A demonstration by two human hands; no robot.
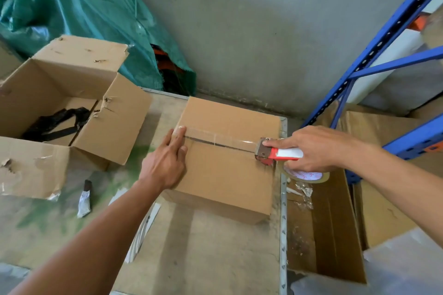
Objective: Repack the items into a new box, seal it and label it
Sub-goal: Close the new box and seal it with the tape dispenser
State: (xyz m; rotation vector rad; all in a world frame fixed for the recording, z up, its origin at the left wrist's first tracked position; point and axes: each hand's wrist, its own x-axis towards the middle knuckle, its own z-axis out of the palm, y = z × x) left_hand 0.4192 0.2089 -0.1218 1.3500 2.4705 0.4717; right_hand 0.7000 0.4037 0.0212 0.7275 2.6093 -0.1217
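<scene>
A closed brown cardboard box (223,175) sits on the table, its top flaps meeting in a seam. A strip of clear tape (215,137) runs along that seam from the left edge toward the right. My left hand (165,163) lies flat with straight fingers pressing the tape's start at the box's left edge. My right hand (309,148) grips a red and white tape dispenser (275,152) at the seam's right end, with its tape roll (304,176) hanging past the box's edge.
An open, torn cardboard box (72,108) holding a black bag (55,124) stands at the left. A small knife (86,196) lies on the table (203,246) near it. Flattened cartons (335,235) fill the right side below a blue rack (374,55). A green tarp (84,19) hangs behind.
</scene>
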